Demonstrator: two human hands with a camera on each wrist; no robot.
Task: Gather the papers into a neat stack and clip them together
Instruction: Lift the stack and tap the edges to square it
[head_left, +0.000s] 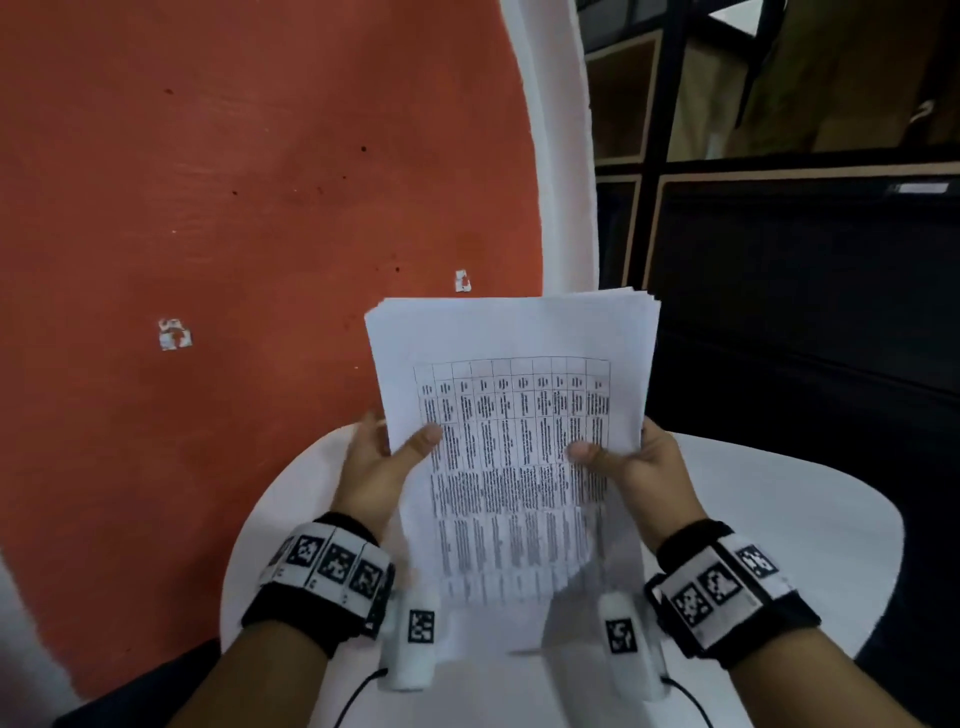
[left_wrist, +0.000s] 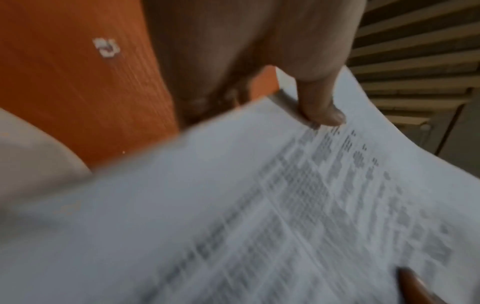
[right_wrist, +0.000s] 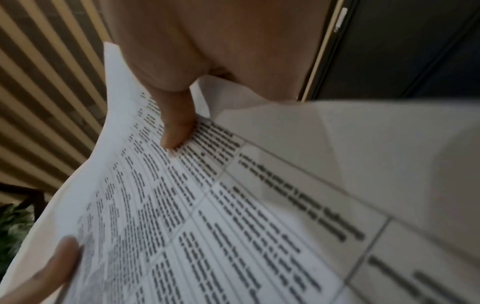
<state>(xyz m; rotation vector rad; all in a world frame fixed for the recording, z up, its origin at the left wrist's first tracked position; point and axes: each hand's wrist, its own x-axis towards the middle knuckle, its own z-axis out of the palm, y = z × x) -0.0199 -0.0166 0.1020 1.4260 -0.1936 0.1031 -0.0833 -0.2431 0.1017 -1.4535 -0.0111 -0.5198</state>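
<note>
- Both hands, left hand (head_left: 376, 460) and right hand (head_left: 641, 462), pinch the sheaf of white printed papers (head_left: 514, 415), thumbs on top, fingers behind.
- Sheaf held upright above the round white surface (head_left: 779, 519), near its far edge.
- Sheets light, limp, slippery; top edges fanned. Best gripped at both side edges.
- No clip visible.

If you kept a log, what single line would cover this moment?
stage: squaring the stack | papers: held upright over white table, top edges uneven | left hand: grips left edge | right hand: grips right edge | clip: not seen
</note>
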